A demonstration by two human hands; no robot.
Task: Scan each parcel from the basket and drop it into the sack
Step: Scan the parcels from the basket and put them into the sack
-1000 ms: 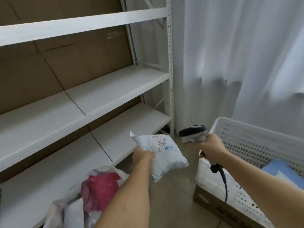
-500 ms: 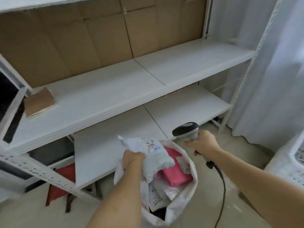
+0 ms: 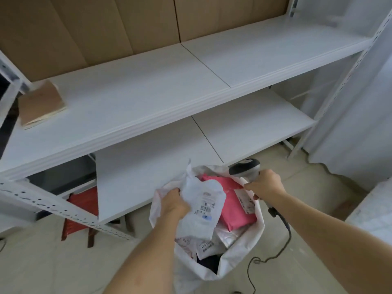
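My left hand (image 3: 175, 203) has carried the white parcel (image 3: 204, 209) down into the sack (image 3: 257, 232) mouth at lower centre, fingers still pinching its edge. Right hand (image 3: 266, 185) grips the scanner (image 3: 244, 168) beside the rim. I judge release comes next.

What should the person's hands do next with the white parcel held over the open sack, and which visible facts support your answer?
Probably the left hand should let go, dropping the white parcel into the sack. It grips the parcel right over the sack's open mouth, above the pink parcel already inside, while the right hand holds the scanner and seems to pinch the sack's rim open.
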